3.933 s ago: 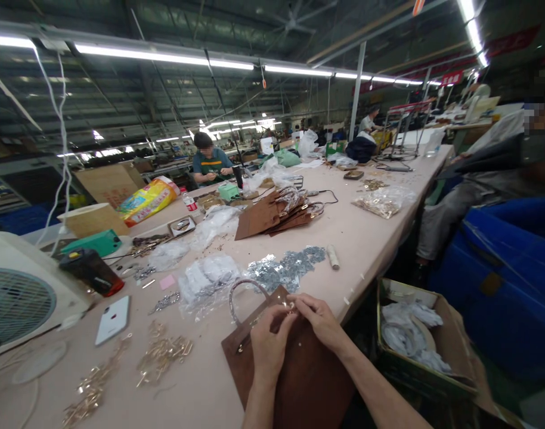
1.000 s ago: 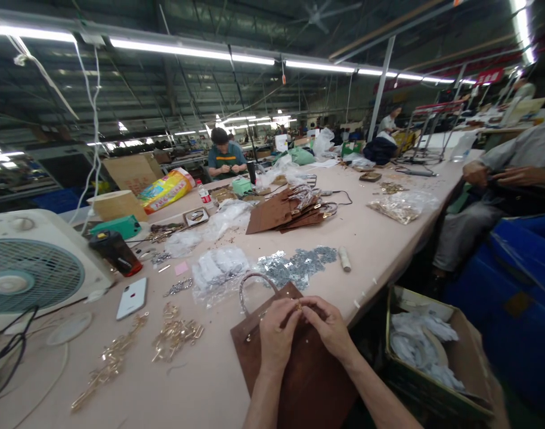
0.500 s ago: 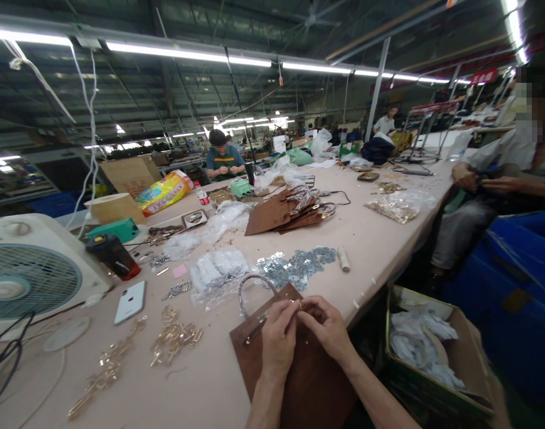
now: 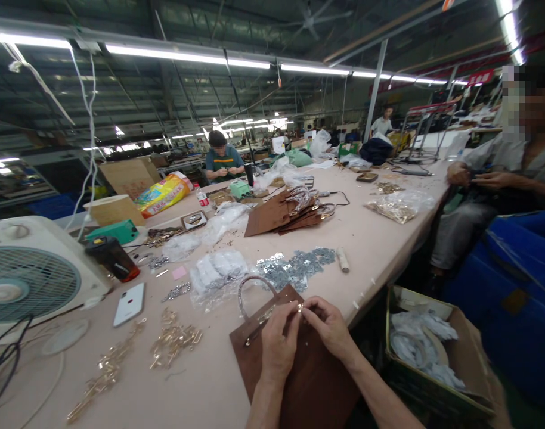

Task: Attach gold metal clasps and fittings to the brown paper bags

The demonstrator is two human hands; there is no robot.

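A brown bag panel with a wrapped, looped handle lies over the table's near edge, under both my hands. My left hand is closed in a pinch near the panel's top edge. Opposite it, my right hand pinches too, fingertips almost meeting the left ones. Between the fingertips shows a small gold-coloured metal fitting; its exact kind is too small to tell. A metal bar fitting sits on the panel left of my hands.
Gold-coloured metal pieces lie at left, silver metal plates ahead. Beyond are stacked brown panels. A phone, a bottle and a fan stand left. A carton is below right; a co-worker sits at right.
The fingers of my right hand have shifted slightly, opening a little more view of the small gold-coloured fitting between the fingertips. The bag panel stays almost where it was.
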